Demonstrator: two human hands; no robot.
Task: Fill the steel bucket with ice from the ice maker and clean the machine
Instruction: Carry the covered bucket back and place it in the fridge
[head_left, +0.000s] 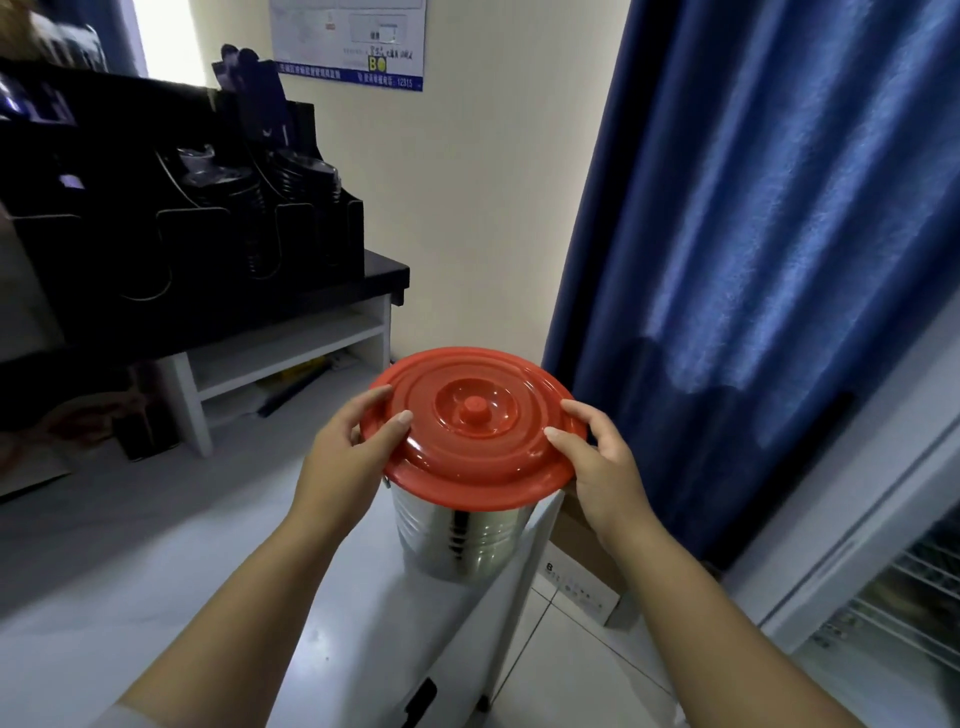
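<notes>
A shiny steel bucket (460, 535) stands on the corner of a white glossy top (291, 587). A round red plastic lid (472, 431) with a small centre knob covers its mouth, tilted slightly. My left hand (353, 447) grips the lid's left rim, thumb on top and fingers curled round the edge. My right hand (595, 457) grips the right rim the same way. The bucket's inside is hidden by the lid. No ice maker can be identified.
A blue curtain (753, 260) hangs close on the right. Below it stands a glass-door cabinet (883, 587) with wire shelves. A black cup and lid organiser (197, 234) sits on a dark counter at the left. A cardboard box (582, 577) lies on the tiled floor.
</notes>
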